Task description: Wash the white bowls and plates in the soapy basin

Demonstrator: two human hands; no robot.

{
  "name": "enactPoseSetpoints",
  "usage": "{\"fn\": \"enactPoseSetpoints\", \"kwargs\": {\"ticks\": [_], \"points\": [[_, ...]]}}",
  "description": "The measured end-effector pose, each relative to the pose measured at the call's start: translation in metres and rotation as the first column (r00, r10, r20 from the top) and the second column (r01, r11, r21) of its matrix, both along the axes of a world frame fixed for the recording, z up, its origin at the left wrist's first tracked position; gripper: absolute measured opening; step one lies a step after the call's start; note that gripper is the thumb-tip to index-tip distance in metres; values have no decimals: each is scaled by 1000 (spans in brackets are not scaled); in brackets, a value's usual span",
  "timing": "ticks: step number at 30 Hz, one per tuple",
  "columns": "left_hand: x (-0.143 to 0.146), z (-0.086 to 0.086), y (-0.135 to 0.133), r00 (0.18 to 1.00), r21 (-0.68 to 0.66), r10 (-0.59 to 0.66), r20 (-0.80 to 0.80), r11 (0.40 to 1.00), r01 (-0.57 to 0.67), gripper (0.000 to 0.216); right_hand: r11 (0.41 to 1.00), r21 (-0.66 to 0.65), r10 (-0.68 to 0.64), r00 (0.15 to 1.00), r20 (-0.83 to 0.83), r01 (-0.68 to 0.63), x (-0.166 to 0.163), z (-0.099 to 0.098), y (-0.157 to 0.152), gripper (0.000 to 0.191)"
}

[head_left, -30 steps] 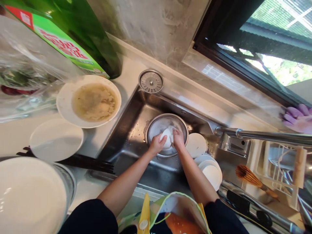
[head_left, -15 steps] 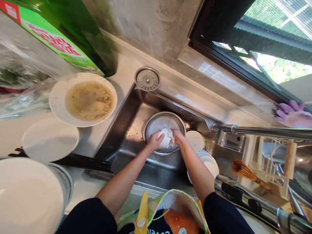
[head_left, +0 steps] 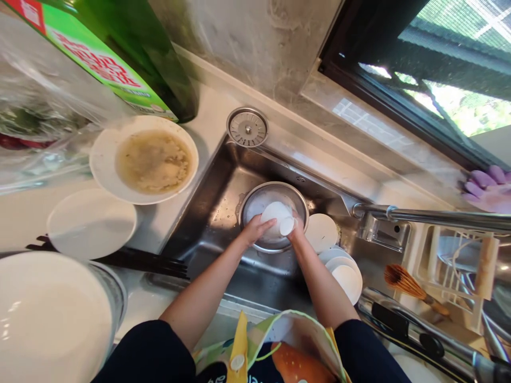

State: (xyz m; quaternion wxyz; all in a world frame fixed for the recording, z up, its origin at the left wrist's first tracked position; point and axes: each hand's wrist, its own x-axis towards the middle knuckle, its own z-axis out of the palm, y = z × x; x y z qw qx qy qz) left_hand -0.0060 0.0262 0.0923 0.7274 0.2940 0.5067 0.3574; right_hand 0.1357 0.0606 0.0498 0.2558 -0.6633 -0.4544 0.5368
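Both my hands hold a small white ceramic bowl (head_left: pixel 274 219) upside down over a steel basin (head_left: pixel 255 205) in the stainless sink (head_left: pixel 211 234). My left hand (head_left: pixel 255 230) wraps its left side. My right hand (head_left: pixel 296 227) grips it from the right, just below its round foot. The bowl is a little above the basin's floor, and my fingers hide part of it. White plates (head_left: pixel 345 282) lean in a stack in the sink to the right of the basin.
A plate with murky leftovers (head_left: pixel 104 170) and a plain white plate (head_left: pixel 91 223) stand left of the sink, near dark chopsticks (head_left: pixel 143 263). A steel faucet (head_left: pixel 431 217) crosses above the right side, beyond it purple rubber gloves (head_left: pixel 485 191), a dish rack (head_left: pixel 451 266) and a bamboo brush (head_left: pixel 405 282).
The white bowl has turned in my hands, and its foot now shows at the right. My hands have closed around it, and the view has shifted slightly.
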Motion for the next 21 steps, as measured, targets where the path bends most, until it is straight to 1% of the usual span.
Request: {"fn": "enactPoseSetpoints", "kwargs": {"ticks": [2, 4, 5, 6, 7, 8, 9, 10, 11, 12, 13, 14, 15, 16, 17, 19, 21], "points": [[-4, -1, 3, 995, -79, -71, 67, 994, 77, 59, 997, -52, 50, 999, -19, -51, 9, 1, 12, 48], [-7, -5, 4, 989, -113, -137, 54, 983, 143, 53, 986, -36, 166, 986, 14, -165, 10, -1, 19, 45], [-8, -7, 4, 988, -109, -153, 5, 982, 152, 49, 977, -1, 213, 975, 66, -213, 8, -3, 20, 44], [-8, -9, 4, 986, -93, -150, -78, 985, 143, 45, 971, 35, 229, 964, 136, -235, 6, -6, 20, 44], [-8, -11, 4, 973, -69, -140, -185, 989, 129, 41, 972, 63, 209, 953, 219, -228, 2, -10, 18, 45], [-8, -13, 4, 942, -45, -131, -309, 991, 123, 36, 975, 82, 172, 936, 308, -207, 0, -15, 15, 46], [-7, -15, 5, 892, -27, -126, -435, 992, 127, 33, 977, 96, 137, 906, 401, -190, -3, -21, 10, 46], [-7, -16, 5, 827, -23, -129, -547, 990, 138, 30, 975, 107, 116, 861, 496, -193, -4, -27, 5, 46], [-6, -18, 5, 762, -30, -138, -633, 988, 153, 29, 968, 108, 122, 805, 581, -225, -4, -33, -2, 48], [-6, -19, 5, 708, -40, -148, -691, 985, 167, 29, 953, 95, 162, 747, 645, -288, -3, -39, -8, 50], [-6, -20, 5, 672, -47, -153, -724, 984, 173, 30, 925, 67, 230, 693, 683, -373, -2, -44, -14, 53], [-6, -21, 5, 654, -46, -149, -742, 984, 172, 31, 890, 29, 312, 653, 690, -456, -1, -49, -18, 55], [-6, -22, 4, 648, -40, -141, -749, 985, 168, 31, 858, -13, 389, 634, 668, -513, 1, -52, -20, 55], [-6, -22, 4, 646, -33, -132, -752, 986, 163, 32, 845, -50, 442, 644, 625, -532, 2, -54, -21, 54], [-6, -23, 3, 644, -26, -123, -755, 987, 159, 32, 862, -77, 451, 689, 567, -501, 3, -55, -20, 52], [-5, -25, 3, 635, -21, -117, -763, 987, 157, 34, 932, -107, 355, 811, 465, -346, 2, -52, -14, 48], [-4, -26, 2, 629, -27, -124, -767, 987, 161, 36, 976, -89, 216, 907, 362, -197, 0, -40, -9, 44]]}}
